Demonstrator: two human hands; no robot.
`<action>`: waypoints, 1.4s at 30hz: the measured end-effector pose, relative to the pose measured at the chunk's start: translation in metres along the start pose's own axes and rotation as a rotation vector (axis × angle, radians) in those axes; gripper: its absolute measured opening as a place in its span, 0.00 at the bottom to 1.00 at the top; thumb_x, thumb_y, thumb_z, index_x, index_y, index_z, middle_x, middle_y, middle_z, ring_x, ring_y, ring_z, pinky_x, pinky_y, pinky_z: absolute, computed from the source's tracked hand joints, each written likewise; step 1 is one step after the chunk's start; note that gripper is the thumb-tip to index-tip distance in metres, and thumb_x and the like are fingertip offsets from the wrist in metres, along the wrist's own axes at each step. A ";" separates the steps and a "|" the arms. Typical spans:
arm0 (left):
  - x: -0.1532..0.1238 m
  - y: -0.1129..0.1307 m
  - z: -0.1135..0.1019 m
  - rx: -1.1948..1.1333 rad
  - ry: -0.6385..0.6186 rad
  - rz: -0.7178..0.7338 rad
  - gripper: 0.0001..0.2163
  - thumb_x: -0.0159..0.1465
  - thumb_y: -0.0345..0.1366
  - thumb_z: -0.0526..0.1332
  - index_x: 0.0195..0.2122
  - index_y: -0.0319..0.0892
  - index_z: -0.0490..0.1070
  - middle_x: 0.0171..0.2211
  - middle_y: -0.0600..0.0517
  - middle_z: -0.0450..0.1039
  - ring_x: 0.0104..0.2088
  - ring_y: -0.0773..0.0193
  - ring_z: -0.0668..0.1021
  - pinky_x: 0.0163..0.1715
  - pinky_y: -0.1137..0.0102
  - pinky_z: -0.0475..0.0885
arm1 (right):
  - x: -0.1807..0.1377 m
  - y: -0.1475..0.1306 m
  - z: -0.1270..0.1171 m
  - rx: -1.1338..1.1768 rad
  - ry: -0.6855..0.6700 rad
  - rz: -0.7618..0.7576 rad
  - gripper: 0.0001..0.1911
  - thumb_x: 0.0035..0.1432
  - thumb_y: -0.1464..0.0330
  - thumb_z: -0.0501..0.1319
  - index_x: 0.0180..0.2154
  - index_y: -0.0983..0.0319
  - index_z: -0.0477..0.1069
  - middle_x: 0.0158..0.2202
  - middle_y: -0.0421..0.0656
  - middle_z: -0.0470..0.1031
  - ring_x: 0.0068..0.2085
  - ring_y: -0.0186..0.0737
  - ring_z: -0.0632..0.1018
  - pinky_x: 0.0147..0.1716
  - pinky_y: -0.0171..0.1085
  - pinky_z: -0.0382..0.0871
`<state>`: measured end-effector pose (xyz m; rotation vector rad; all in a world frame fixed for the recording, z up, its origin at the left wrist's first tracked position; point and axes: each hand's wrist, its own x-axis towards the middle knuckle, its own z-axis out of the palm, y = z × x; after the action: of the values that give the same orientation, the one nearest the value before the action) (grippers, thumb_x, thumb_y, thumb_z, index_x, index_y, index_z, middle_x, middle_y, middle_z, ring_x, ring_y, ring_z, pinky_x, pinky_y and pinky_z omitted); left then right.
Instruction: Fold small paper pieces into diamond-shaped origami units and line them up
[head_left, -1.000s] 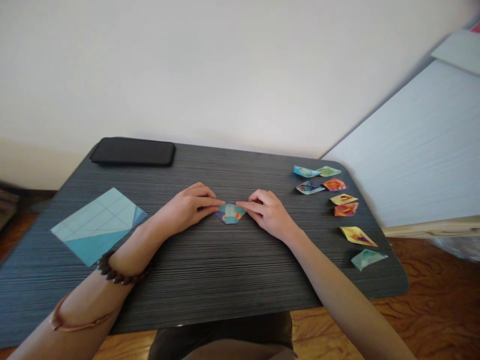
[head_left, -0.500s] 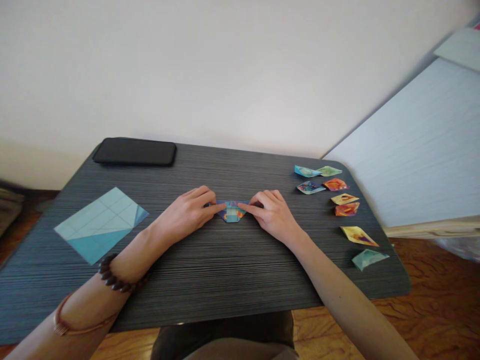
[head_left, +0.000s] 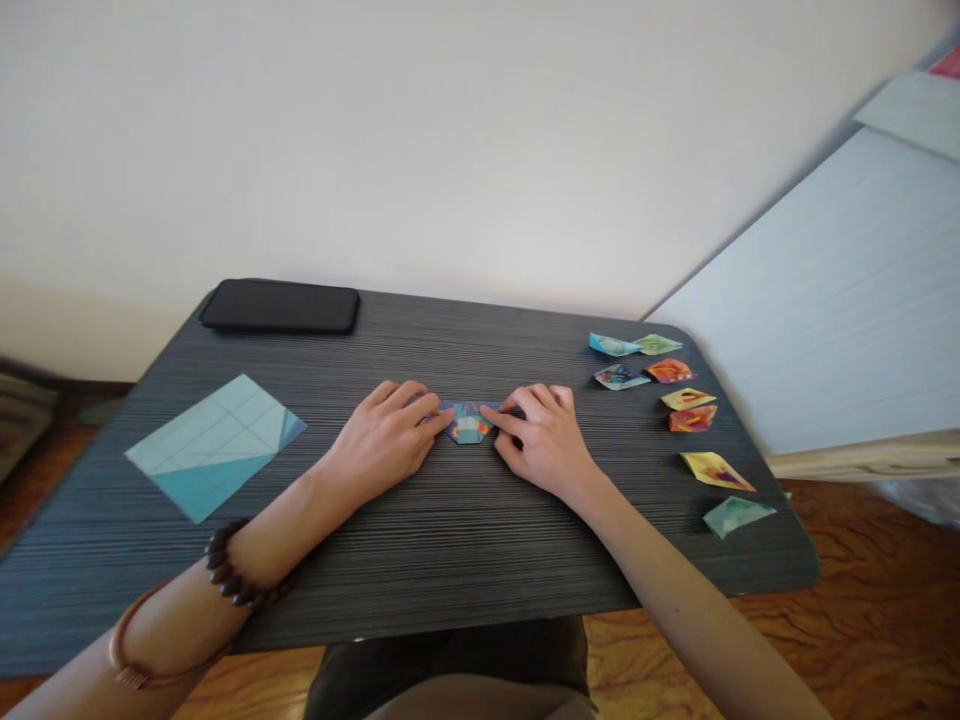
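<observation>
A small folded origami paper (head_left: 469,428), blue and multicoloured with a pale square at its middle, lies on the dark table between my hands. My left hand (head_left: 394,428) has its fingers curled at the paper's left end, the thumb and fingertips on its edge. At the right end, my right hand (head_left: 541,432) presses with the index finger, its other fingers bent. Both ends of the paper are partly hidden under my fingers. To the left lies a larger creased sheet (head_left: 217,440), pale with a teal strip folded along its lower edge.
A black phone (head_left: 281,306) rests at the table's back left. Several folded paper pieces stand along the right side, among them a yellow piece (head_left: 716,470) and a green piece (head_left: 736,516). Behind the table (head_left: 450,570) is a white wall; a pale panel (head_left: 847,280) stands to the right.
My fingers have shifted slightly outward along the folded paper, so more of its patterned face shows. The view has turned slightly; the other things have stayed in place.
</observation>
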<state>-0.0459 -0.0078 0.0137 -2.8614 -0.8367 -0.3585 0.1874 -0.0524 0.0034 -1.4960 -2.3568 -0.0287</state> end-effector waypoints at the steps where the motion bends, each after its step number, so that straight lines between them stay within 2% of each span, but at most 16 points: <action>1: 0.000 0.002 0.000 0.000 0.002 -0.005 0.12 0.65 0.31 0.51 0.45 0.43 0.73 0.36 0.47 0.72 0.42 0.55 0.71 0.38 0.61 0.66 | 0.002 -0.003 0.001 0.020 0.026 0.042 0.12 0.59 0.67 0.57 0.44 0.53 0.76 0.37 0.43 0.73 0.42 0.43 0.67 0.44 0.47 0.52; 3: 0.001 0.003 0.000 -0.006 -0.002 -0.003 0.13 0.65 0.30 0.51 0.45 0.42 0.73 0.36 0.47 0.72 0.41 0.56 0.71 0.37 0.62 0.66 | 0.007 -0.009 0.005 0.060 0.079 0.129 0.11 0.60 0.63 0.56 0.37 0.54 0.78 0.34 0.43 0.72 0.40 0.43 0.67 0.42 0.46 0.52; 5: 0.002 0.003 0.000 -0.013 -0.003 0.005 0.13 0.66 0.30 0.51 0.45 0.42 0.73 0.35 0.47 0.72 0.40 0.57 0.71 0.37 0.63 0.66 | 0.015 -0.015 0.008 0.085 0.116 0.209 0.13 0.60 0.60 0.56 0.30 0.57 0.77 0.32 0.42 0.73 0.39 0.42 0.67 0.42 0.46 0.53; 7: 0.002 0.001 0.001 -0.012 0.002 0.009 0.13 0.66 0.31 0.51 0.46 0.42 0.72 0.35 0.47 0.71 0.40 0.57 0.71 0.38 0.63 0.66 | 0.023 -0.022 0.012 0.105 0.130 0.254 0.13 0.59 0.59 0.58 0.28 0.58 0.75 0.32 0.42 0.73 0.40 0.43 0.67 0.41 0.45 0.53; 15: 0.003 0.001 0.000 -0.011 0.006 0.000 0.11 0.66 0.32 0.52 0.44 0.44 0.74 0.35 0.49 0.72 0.41 0.57 0.72 0.38 0.63 0.64 | 0.029 -0.026 0.018 0.188 0.079 0.332 0.03 0.56 0.66 0.59 0.34 0.57 0.70 0.31 0.39 0.71 0.37 0.40 0.68 0.39 0.40 0.53; 25: 0.002 0.001 -0.001 -0.021 0.027 -0.021 0.11 0.65 0.31 0.54 0.43 0.45 0.74 0.34 0.50 0.72 0.39 0.58 0.73 0.36 0.63 0.64 | 0.019 -0.012 0.013 0.284 0.080 0.419 0.09 0.52 0.72 0.55 0.37 0.57 0.68 0.29 0.38 0.66 0.34 0.38 0.67 0.37 0.38 0.53; 38: -0.001 -0.004 0.003 -0.062 0.022 -0.016 0.12 0.66 0.32 0.52 0.44 0.45 0.74 0.36 0.49 0.71 0.40 0.59 0.72 0.38 0.63 0.65 | 0.011 0.006 0.013 0.368 0.066 0.414 0.10 0.51 0.74 0.57 0.37 0.57 0.68 0.27 0.37 0.63 0.31 0.36 0.68 0.35 0.37 0.57; 42: -0.003 -0.002 0.005 -0.103 0.039 -0.063 0.13 0.65 0.32 0.52 0.46 0.45 0.73 0.37 0.48 0.70 0.39 0.59 0.71 0.39 0.64 0.67 | 0.011 0.003 0.012 0.380 0.090 0.352 0.08 0.55 0.72 0.57 0.38 0.58 0.69 0.30 0.38 0.66 0.33 0.35 0.69 0.36 0.37 0.58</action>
<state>-0.0484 -0.0060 0.0083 -2.9163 -0.9295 -0.4766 0.1827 -0.0392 -0.0053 -1.6435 -1.8665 0.4059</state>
